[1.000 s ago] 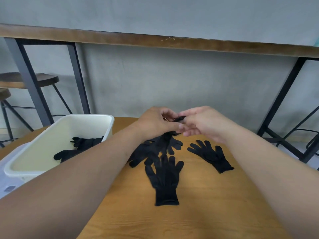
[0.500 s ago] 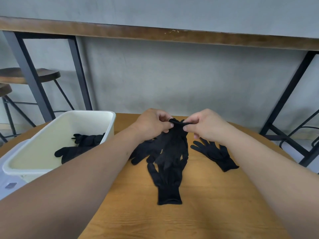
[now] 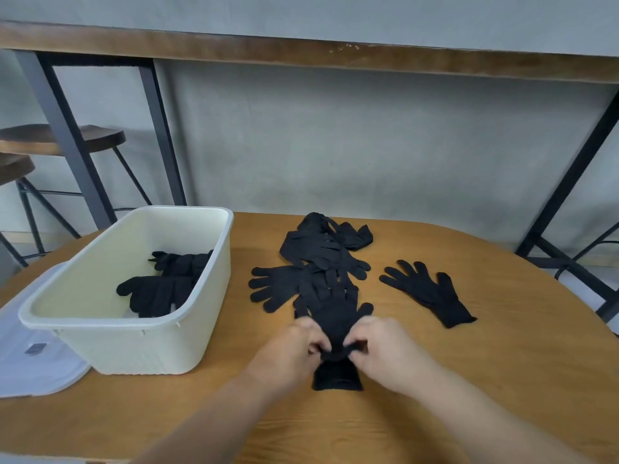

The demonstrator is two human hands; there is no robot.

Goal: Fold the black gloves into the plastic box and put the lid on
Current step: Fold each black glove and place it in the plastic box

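From the head camera, the job looks partly done: the cream plastic box stands at the left of the wooden worktop with a few black gloves already lying inside against its right wall, bundled rather than flat, though how many I cannot count. Its translucent lid lies under and beside the box at the left edge, not yet on. Most of the work is left, I would judge: a heap of gloves sits at the far middle of the worktop, one spread glove fans its fingers out toward the box, and a single glove lies apart to the right. Nearest the person, a glove lies lengthwise with its cuff toward them, seemingly laid on another of the same kind. The left hand and right hand both pinch that glove close to the cuff, fingers curled on the cloth, hands nearly touching. Compared with half a second ago, the hands have come down and toward the person: then they held a glove up by its cuff at the far middle, hanging over the pile, and now that glove is spread on the worktop, with the pinch at the near end. The box, lid and lone right glove have not changed place.
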